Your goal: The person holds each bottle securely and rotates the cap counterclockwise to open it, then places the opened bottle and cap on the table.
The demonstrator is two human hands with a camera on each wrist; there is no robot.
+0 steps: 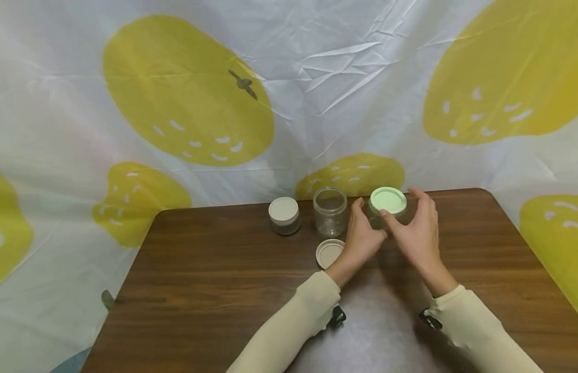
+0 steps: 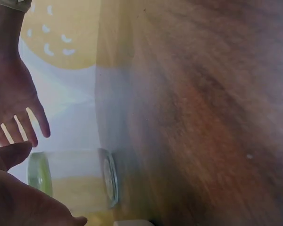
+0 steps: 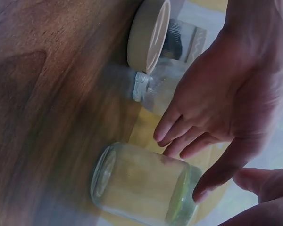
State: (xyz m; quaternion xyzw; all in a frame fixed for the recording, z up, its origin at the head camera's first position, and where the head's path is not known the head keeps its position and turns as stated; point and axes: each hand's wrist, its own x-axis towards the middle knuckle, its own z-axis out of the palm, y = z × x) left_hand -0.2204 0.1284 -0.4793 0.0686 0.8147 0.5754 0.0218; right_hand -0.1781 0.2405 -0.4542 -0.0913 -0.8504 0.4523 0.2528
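Note:
A clear jar with a light green lid stands upright near the table's back edge. Both hands flank it with fingers spread. My left hand is on its left side, and in the right wrist view that thumb lies close to the lid. On the other side is my right hand, its thumb overlapping the lid's front rim in the head view. I cannot tell whether either hand touches the jar. Left of it stands a clear jar without a lid. A loose beige lid lies in front, beside my left wrist.
A shorter clear jar with an off-white lid stands farther left along the back of the brown wooden table. Directly behind the table hangs a white cloth printed with yellow fruit.

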